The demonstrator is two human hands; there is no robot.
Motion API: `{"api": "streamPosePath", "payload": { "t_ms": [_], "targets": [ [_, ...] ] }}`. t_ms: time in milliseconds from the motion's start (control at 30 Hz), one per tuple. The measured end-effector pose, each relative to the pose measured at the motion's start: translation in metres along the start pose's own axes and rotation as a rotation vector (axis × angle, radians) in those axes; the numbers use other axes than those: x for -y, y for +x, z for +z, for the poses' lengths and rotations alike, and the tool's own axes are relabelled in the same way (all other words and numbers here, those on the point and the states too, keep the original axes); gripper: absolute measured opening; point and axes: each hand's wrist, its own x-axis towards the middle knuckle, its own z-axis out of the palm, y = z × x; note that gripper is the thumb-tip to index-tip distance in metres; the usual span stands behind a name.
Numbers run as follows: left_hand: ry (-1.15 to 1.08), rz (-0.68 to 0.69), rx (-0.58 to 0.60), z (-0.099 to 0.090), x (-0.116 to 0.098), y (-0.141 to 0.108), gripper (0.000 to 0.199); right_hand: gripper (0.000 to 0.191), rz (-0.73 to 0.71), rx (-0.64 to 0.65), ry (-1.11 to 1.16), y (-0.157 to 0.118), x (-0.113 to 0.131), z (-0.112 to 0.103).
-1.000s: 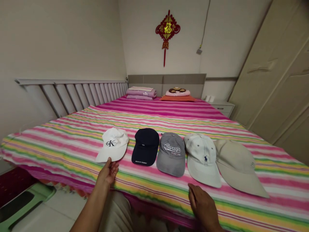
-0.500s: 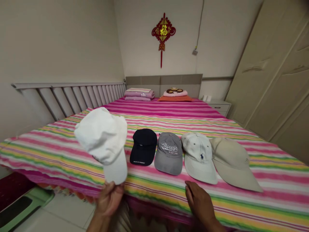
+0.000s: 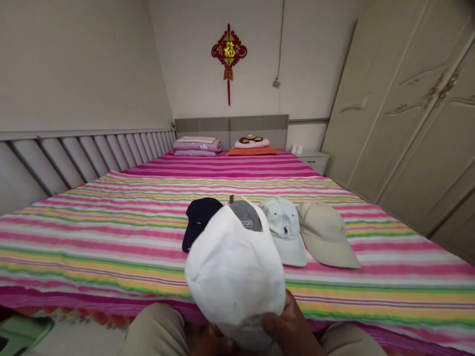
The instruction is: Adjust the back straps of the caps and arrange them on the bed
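A white baseball cap (image 3: 237,277) is held up at the near edge of the bed, crown toward me and back opening upward. My right hand (image 3: 291,324) grips its lower right side, thumb on the near face. Low in the picture, partly hidden and dim, my left hand (image 3: 213,341) is closed on the cap's lower end. Behind it lie a dark navy cap (image 3: 200,215) and a grey cap (image 3: 247,215), the latter partly seen through the white cap's back opening. A pale cap with a small dark emblem (image 3: 284,222) and a beige cap (image 3: 326,237) continue the row rightward.
The caps rest on a striped bedspread (image 3: 111,237). Folded bedding (image 3: 198,146) lies by the headboard (image 3: 260,126). A metal railing (image 3: 92,153) runs along the left, a wardrobe (image 3: 393,113) stands at right, and a green stool (image 3: 25,333) is low at left.
The white cap has come from the left to the middle, nearer me, and turned brim-down. My right hand has left the bedspread and taken hold of it. The view has shifted right.
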Motion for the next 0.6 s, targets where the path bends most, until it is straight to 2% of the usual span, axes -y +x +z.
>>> {"api": "streamPosePath", "payload": {
  "t_ms": [133,233,400,533,600],
  "targets": [
    [-0.067,0.009,0.029,0.015,0.003,-0.005,0.04,0.058,-0.023,-0.195,0.165,-0.011,-0.003,-0.012],
    [-0.153,0.049,0.002,0.021,-0.007,-0.007,0.035,0.057,-0.054,-0.289,0.221,-0.016,-0.003,-0.026],
    [-0.246,0.02,-0.07,0.027,-0.038,0.004,0.025,0.047,-0.087,-0.326,0.188,-0.019,-0.008,-0.051],
    [-0.212,0.01,-0.06,0.042,-0.069,0.016,0.03,0.052,-0.078,-0.357,0.11,-0.02,-0.01,-0.065],
    [-0.184,0.004,-0.067,0.051,-0.083,0.019,0.025,0.053,-0.073,-0.367,0.079,-0.022,-0.011,-0.071]
  ]
}}
